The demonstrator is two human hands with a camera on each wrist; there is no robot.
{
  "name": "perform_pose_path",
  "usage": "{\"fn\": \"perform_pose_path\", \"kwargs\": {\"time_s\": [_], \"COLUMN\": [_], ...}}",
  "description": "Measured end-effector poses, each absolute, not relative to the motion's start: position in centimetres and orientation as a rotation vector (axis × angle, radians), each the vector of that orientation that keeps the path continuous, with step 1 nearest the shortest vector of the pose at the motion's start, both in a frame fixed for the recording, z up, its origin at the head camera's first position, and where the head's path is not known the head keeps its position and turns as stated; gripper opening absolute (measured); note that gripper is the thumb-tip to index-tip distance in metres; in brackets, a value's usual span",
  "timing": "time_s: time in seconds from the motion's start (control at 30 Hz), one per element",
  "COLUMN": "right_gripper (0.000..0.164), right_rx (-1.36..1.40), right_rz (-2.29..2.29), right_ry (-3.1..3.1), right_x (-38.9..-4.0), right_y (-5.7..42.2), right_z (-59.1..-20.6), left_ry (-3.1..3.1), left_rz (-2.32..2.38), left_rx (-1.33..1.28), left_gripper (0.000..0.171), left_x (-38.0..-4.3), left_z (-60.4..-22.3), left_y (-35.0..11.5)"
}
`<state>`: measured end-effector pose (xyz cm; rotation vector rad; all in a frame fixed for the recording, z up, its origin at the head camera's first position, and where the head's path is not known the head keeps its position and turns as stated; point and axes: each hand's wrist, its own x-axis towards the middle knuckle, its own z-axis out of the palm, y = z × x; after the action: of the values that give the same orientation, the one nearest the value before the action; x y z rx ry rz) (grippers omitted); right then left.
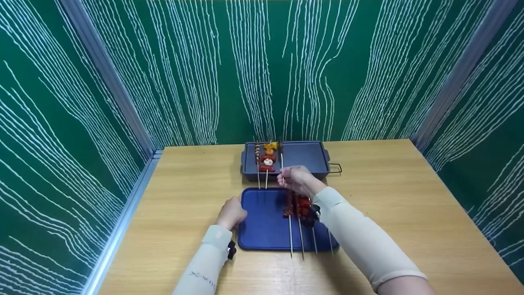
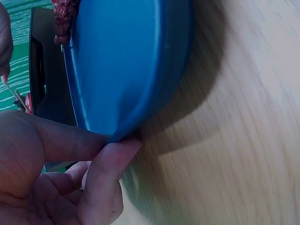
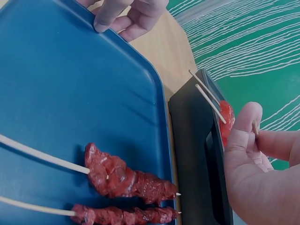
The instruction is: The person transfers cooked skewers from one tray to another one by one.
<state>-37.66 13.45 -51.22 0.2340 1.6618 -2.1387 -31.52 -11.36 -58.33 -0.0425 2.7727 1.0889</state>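
My left hand (image 1: 231,213) pinches the left rim of a blue tray (image 1: 262,229) between thumb and finger, as the left wrist view also shows. In my right hand (image 1: 301,179) a skewer (image 1: 281,159) is pinched by its stick; its dark food end lies over a grey rectangular grill pan (image 1: 305,153). Left of it in the pan lie a thin brown skewer (image 1: 257,153) and a skewer of red, white and yellow pieces (image 1: 268,162), their sticks jutting over the front edge. Several skewers remain on the tray's right side, among them a dark red meat skewer (image 3: 117,176), partly hidden by my right arm.
The pan stands behind the tray, with a wire handle (image 1: 335,167) at its right end. Both are on a wooden table (image 1: 192,180). Green walls (image 1: 282,82) with white wavy lines enclose the table's back and sides.
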Motion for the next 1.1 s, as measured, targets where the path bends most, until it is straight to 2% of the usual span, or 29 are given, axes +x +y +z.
{"fn": "perform_pose_path", "kwargs": {"time_s": [0.2,0.47,1.1], "right_gripper": [0.021,0.017,0.015], "right_rx": [0.216,0.206,0.146], "right_rz": [-2.162,-2.136,-2.048], "right_ry": [1.643,1.660,1.752], "right_x": [-37.4,-37.1,-35.5], "right_y": [13.9,14.3,15.2], "right_z": [-51.1,-50.2,-47.8], "left_ry": [2.761,2.800,2.794], "left_rz": [1.103,1.023,1.017], "left_rx": [-0.052,0.038,0.013], "left_gripper": [0.013,0.012,0.013], "left_x": [-31.7,-35.5,-35.6], "left_z": [-58.4,-64.2,-64.4], "left_y": [-11.5,-12.8,-12.8]}}
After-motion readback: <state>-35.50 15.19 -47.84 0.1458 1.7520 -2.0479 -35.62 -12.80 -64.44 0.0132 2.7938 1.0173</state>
